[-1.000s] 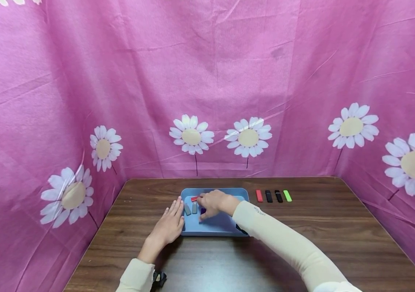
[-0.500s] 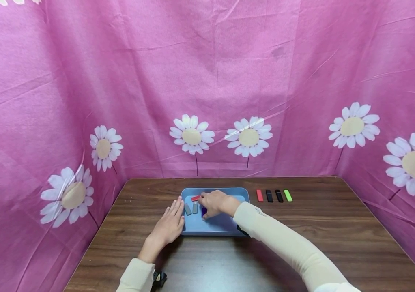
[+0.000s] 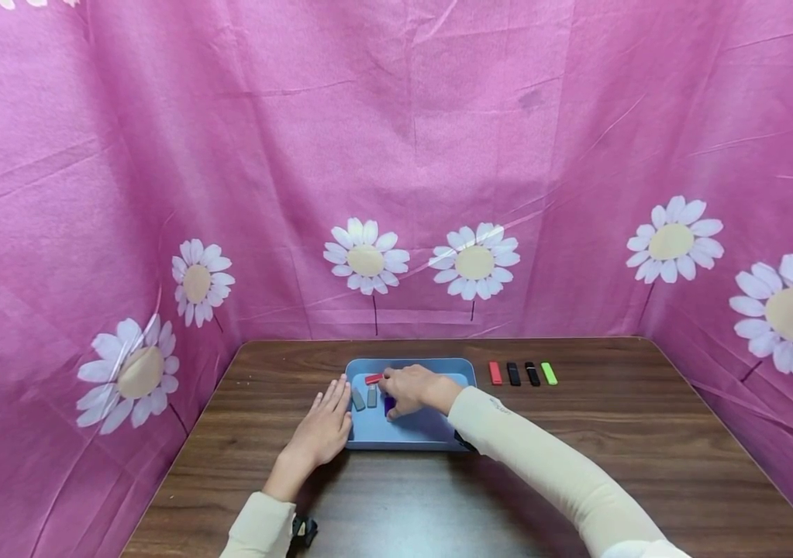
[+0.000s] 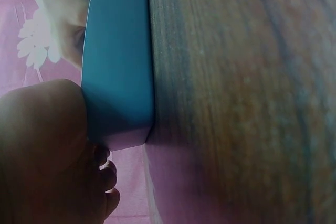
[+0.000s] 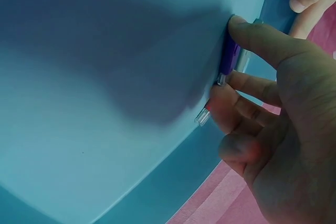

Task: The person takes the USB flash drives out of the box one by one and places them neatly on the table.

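My right hand [image 3: 412, 389] reaches into a blue tray [image 3: 424, 432]. In the right wrist view it pinches a purple USB stick [image 5: 230, 56] end to end, thumb at the top and a finger by the metal plug. Just left of it in the head view lie two grey USB sticks, a slanted one [image 3: 357, 399] and a straighter one [image 3: 371, 397]. Behind these is a red USB stick [image 3: 374, 379], its plug partly hidden by my fingers. My left hand [image 3: 322, 428] rests against the tray's left wall with fingers extended; in the left wrist view it touches the tray's outer side.
Right of the tray, a row of USB sticks lies on the wooden table [image 3: 577, 434]: a red one [image 3: 495, 374], two black ones [image 3: 514, 374] and a green one [image 3: 549, 373]. A pink flowered cloth [image 3: 424, 155] hangs behind and at both sides.
The purple stick has shifted slightly right and shows more beside my right thumb than a second ago. My left hand and the other sticks stay in place.
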Demonstrator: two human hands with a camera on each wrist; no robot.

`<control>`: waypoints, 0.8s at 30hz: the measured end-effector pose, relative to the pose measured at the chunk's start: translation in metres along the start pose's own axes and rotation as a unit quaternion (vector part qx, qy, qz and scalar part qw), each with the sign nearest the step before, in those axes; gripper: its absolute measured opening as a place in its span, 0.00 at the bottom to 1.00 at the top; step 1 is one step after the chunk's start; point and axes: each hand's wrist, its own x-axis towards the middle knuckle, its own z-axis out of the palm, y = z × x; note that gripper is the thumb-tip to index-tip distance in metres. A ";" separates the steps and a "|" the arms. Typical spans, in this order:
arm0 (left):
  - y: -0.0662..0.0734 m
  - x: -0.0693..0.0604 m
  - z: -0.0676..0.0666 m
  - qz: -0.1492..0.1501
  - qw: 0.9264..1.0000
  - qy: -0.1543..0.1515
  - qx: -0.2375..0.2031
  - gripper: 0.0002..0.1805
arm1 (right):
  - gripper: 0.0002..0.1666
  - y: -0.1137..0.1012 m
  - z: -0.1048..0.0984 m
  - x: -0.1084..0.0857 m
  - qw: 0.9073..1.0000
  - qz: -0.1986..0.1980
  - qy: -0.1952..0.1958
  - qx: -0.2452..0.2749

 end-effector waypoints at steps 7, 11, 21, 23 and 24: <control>-0.006 0.000 0.007 0.005 1.000 0.012 0.005 0.32 | 0.27 0.002 0.001 -0.001 1.000 -0.010 0.010 0.009; -0.007 0.000 0.009 -0.002 1.000 0.007 0.012 0.32 | 0.27 0.002 -0.002 -0.004 1.000 -0.016 0.017 0.015; -0.002 -0.001 0.004 0.000 1.000 0.005 -0.005 0.32 | 0.34 0.006 -0.012 -0.018 0.999 -0.002 0.031 0.037; -0.002 -0.001 0.004 0.000 1.000 0.009 -0.012 0.32 | 0.34 0.007 -0.013 -0.020 0.999 0.000 0.035 0.040; -0.002 -0.001 0.004 -0.002 1.000 0.007 -0.006 0.32 | 0.33 0.007 -0.013 -0.021 0.998 0.001 0.039 0.043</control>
